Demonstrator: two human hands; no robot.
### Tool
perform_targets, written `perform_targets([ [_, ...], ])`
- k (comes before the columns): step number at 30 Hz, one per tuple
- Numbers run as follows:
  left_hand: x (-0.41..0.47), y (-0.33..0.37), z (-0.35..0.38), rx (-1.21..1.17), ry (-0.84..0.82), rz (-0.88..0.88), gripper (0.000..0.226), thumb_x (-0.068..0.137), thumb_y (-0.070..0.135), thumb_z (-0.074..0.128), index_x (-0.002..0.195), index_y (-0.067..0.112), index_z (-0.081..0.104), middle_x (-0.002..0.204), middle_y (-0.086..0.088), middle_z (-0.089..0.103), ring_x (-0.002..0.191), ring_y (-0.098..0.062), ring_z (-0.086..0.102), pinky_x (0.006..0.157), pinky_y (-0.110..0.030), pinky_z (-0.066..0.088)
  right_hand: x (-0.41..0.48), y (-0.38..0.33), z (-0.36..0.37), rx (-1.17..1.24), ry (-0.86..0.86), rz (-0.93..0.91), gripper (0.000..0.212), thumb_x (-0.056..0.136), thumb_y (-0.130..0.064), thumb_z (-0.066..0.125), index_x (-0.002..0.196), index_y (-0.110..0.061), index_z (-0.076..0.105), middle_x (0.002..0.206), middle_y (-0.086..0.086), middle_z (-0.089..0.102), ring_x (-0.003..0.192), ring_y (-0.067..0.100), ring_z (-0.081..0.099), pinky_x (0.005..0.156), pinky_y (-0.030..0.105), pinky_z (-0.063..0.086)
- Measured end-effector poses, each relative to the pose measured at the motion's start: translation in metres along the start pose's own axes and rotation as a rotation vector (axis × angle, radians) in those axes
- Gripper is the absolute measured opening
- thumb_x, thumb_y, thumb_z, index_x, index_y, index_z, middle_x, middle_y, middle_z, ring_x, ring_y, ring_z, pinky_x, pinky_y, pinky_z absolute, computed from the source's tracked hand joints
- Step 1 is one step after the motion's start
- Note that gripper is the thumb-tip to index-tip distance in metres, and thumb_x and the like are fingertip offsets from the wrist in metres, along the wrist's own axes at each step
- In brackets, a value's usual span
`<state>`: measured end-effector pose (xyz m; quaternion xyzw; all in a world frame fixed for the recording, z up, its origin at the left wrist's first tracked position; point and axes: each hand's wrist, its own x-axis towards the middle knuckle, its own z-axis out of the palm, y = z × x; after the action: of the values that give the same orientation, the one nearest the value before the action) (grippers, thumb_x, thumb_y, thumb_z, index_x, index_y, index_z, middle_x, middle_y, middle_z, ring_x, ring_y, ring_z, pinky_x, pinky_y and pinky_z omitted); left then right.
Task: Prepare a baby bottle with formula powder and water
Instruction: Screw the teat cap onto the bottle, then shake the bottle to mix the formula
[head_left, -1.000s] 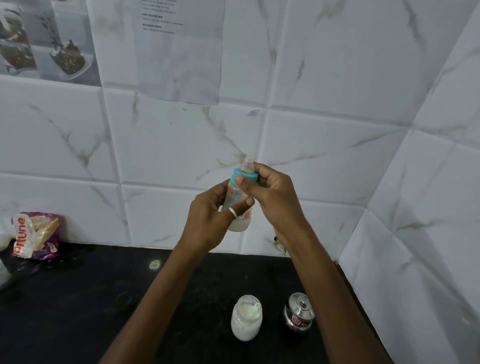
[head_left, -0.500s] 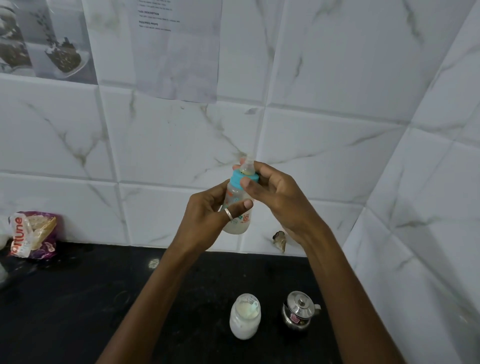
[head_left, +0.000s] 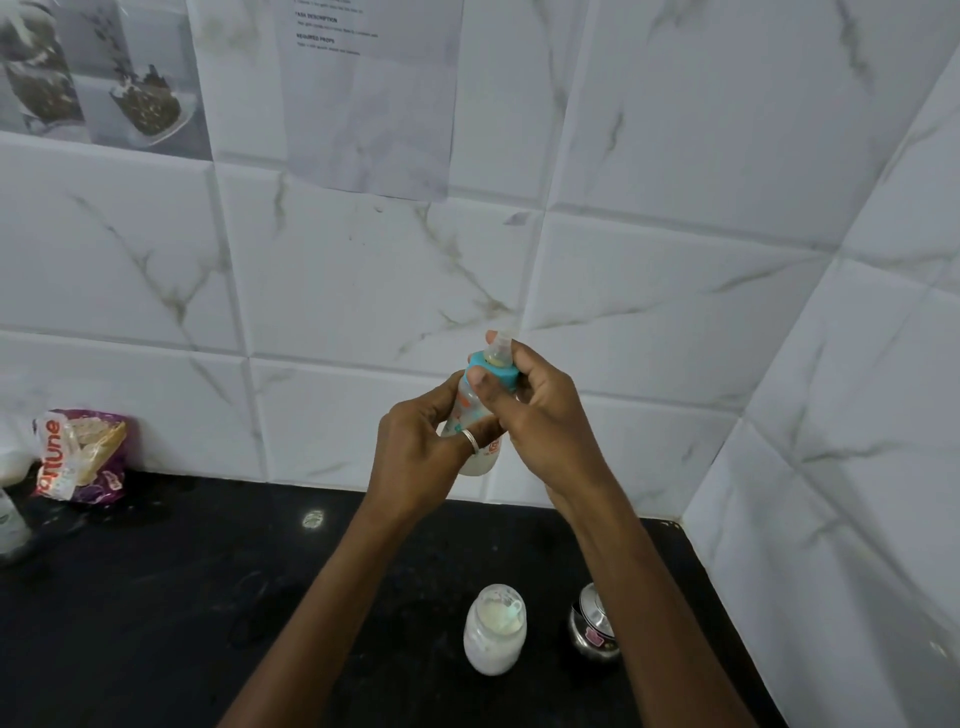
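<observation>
Head view: our left hand (head_left: 415, 457) wraps the baby bottle (head_left: 475, 415); our right hand (head_left: 540, 415) pinches its teal collar (head_left: 501, 375). Left of the bottle, a pouch (head_left: 80, 457) reads "ortune".

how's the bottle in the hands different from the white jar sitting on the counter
The baby bottle is held up in the air, with the left hand around its body and the right hand on its teal collar; the white jar stands untouched on the black counter. The bottle is slim, clear and printed; the jar is squat and plain. Both hold something white.
</observation>
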<state>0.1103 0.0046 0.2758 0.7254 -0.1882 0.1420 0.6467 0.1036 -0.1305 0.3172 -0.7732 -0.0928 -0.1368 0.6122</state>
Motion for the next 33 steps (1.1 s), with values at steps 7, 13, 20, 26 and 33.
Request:
perform_targets([
  [7, -0.001, 0.002, -0.003, 0.009, 0.070, 0.001, 0.043, 0.087, 0.022, 0.078, 0.128, 0.035, 0.068, 0.108, 0.021, 0.075, 0.103, 0.000, 0.071, 0.083, -0.016, 0.056, -0.003, 0.010, -0.003, -0.014, -0.086, 0.086, 0.090, 0.076, -0.077, 0.069, 0.151, -0.036, 0.040, 0.147, -0.011, 0.055, 0.134, 0.015, 0.056, 0.109, 0.046, 0.051],
  [13, -0.009, -0.001, 0.003, 0.067, 0.119, 0.052, 0.050, 0.085, 0.013, 0.077, 0.132, 0.024, 0.067, 0.116, 0.016, 0.074, 0.108, 0.005, 0.067, 0.085, -0.007, 0.049, -0.018, 0.023, 0.007, 0.070, -0.139, 0.165, 0.047, 0.091, -0.052, 0.071, 0.132, -0.036, 0.055, 0.117, -0.008, 0.071, 0.110, 0.012, 0.071, 0.095, 0.048, 0.060],
  [20, -0.022, -0.021, -0.005, 0.107, -0.022, -0.021, 0.068, 0.079, 0.022, 0.078, 0.141, 0.038, 0.055, 0.131, 0.024, 0.065, 0.123, 0.007, 0.059, 0.099, -0.014, 0.047, -0.025, 0.037, 0.010, 0.089, -0.122, 0.197, 0.043, 0.092, -0.048, 0.071, 0.131, -0.038, 0.056, 0.120, -0.010, 0.070, 0.112, 0.014, 0.071, 0.092, 0.047, 0.061],
  [26, -0.033, -0.034, -0.033, 0.040, -0.043, -0.101, 0.061, 0.090, 0.023, 0.075, 0.146, 0.029, 0.052, 0.140, 0.022, 0.060, 0.131, 0.007, 0.053, 0.108, -0.019, 0.043, -0.031, 0.048, 0.009, 0.065, -0.122, 0.216, 0.052, 0.086, -0.051, 0.071, 0.132, -0.033, 0.054, 0.124, -0.006, 0.066, 0.115, 0.016, 0.067, 0.087, 0.045, 0.063],
  [33, -0.034, -0.034, -0.050, -0.114, 0.170, -0.188, 0.030, 0.094, 0.035, 0.065, 0.123, 0.029, 0.069, 0.117, 0.013, 0.074, 0.115, -0.003, 0.067, 0.097, -0.021, 0.052, -0.031, 0.047, 0.012, 0.140, -0.131, 0.192, 0.055, 0.080, -0.045, 0.075, 0.129, -0.031, 0.055, 0.123, -0.004, 0.067, 0.116, 0.021, 0.068, 0.084, 0.045, 0.064],
])
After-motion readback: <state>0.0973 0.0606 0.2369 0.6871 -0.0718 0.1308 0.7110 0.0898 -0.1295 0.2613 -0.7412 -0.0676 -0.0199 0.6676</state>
